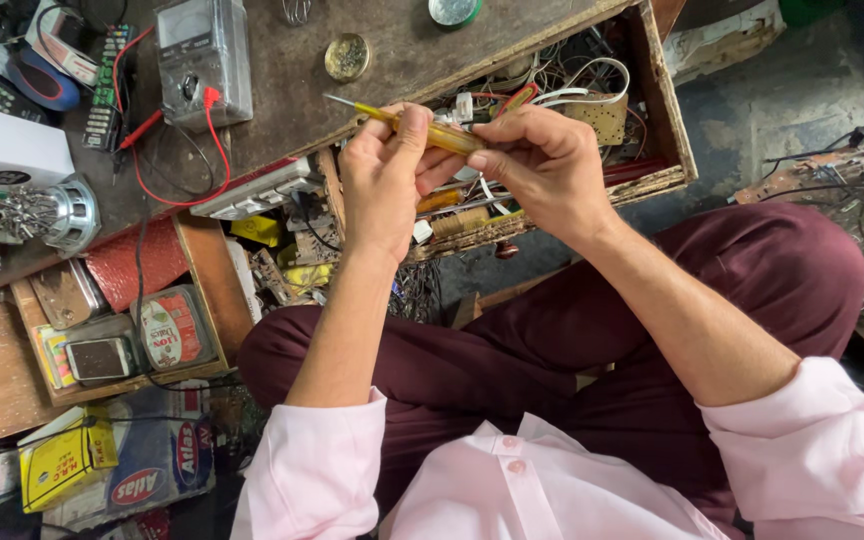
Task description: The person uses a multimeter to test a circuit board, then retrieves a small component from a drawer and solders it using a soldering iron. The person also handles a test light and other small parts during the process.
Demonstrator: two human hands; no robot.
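Nearest, at six o'clock: pink sleeves, maroon trousers, cross-legged. Up at centre, left hand (pixel 384 175) curled shut round the screwdriver (pixel 422 128), thumb pressed on the clear yellow handle. Right hand (pixel 542 165) pinching the handle's butt end at three o'clock, fingers tight. Thin steel shaft poking toward ten o'clock, bare tip touching nothing; no work met yet, by the look. Beyond, at one o'clock: rough wooden drawer (pixel 667 100) crammed with wires. Farthest, at eleven o'clock: grey boxy meter (pixel 202 55), red lead looping over the scarred bench.
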